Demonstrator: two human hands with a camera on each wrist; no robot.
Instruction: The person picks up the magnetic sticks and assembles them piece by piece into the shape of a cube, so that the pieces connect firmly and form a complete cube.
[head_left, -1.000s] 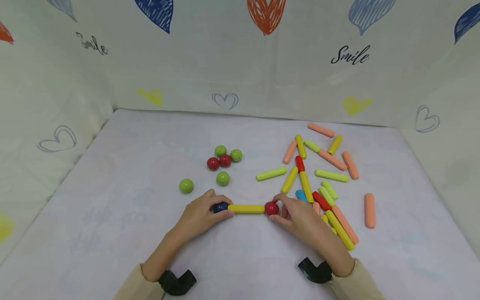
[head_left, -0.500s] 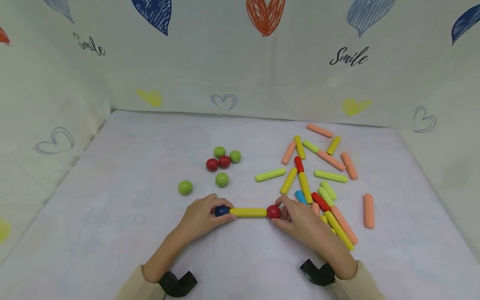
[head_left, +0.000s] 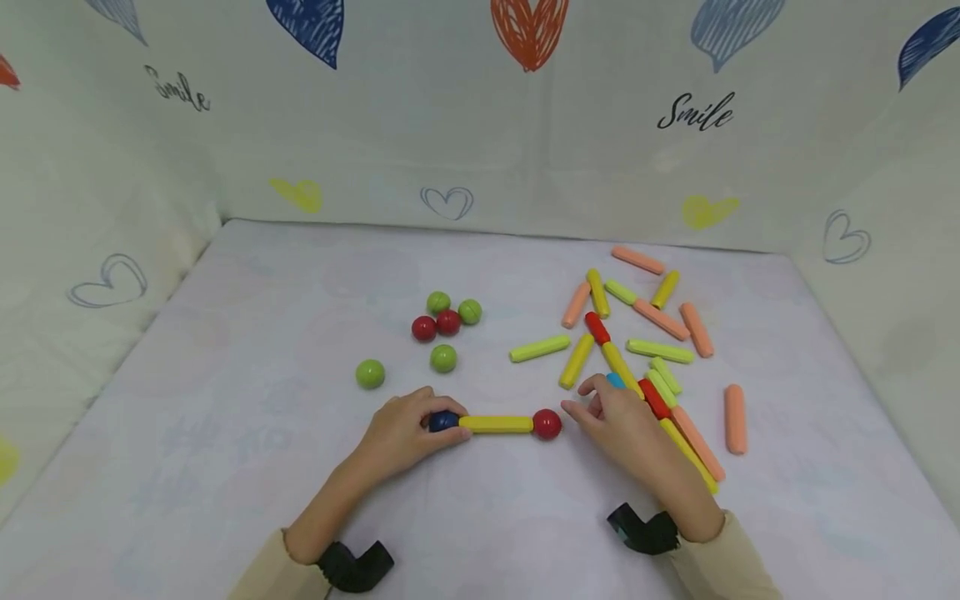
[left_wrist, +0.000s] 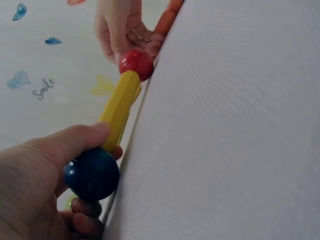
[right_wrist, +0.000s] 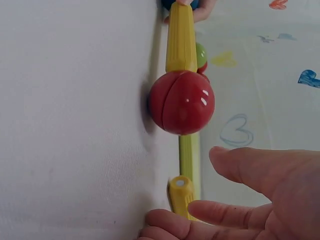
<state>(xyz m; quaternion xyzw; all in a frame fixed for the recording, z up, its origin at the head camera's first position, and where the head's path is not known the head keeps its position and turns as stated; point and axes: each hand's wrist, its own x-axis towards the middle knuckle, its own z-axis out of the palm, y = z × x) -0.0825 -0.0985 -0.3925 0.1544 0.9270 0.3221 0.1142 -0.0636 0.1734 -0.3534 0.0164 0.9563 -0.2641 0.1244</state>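
My left hand [head_left: 408,432] pinches a yellow magnetic building stick [head_left: 497,425] at its left end, with the thumb and a fingertip on either side. A dark blue ball [left_wrist: 92,174] joined to that end sits within the hand, partly covered by fingers. On the stick's other end is a red ball [right_wrist: 182,102] with a seam round it. My right hand [head_left: 618,429] is just right of the red ball, apart from it, its fingers relaxed and nothing between them. Behind that hand lie a red stick [head_left: 654,399] and a blue stick [head_left: 615,380], partly hidden.
Green balls [head_left: 370,374] and red balls [head_left: 423,328] lie beyond my left hand. Several loose sticks spread over the right side, among them an orange stick [head_left: 736,419] and a lime stick [head_left: 540,348]. A printed cloth backdrop [head_left: 480,125] rises behind the white table surface [head_left: 262,333].
My right hand has let go of the red ball and drawn back to the right. Several sticks beside that hand have shifted right. My left hand still holds the stick.
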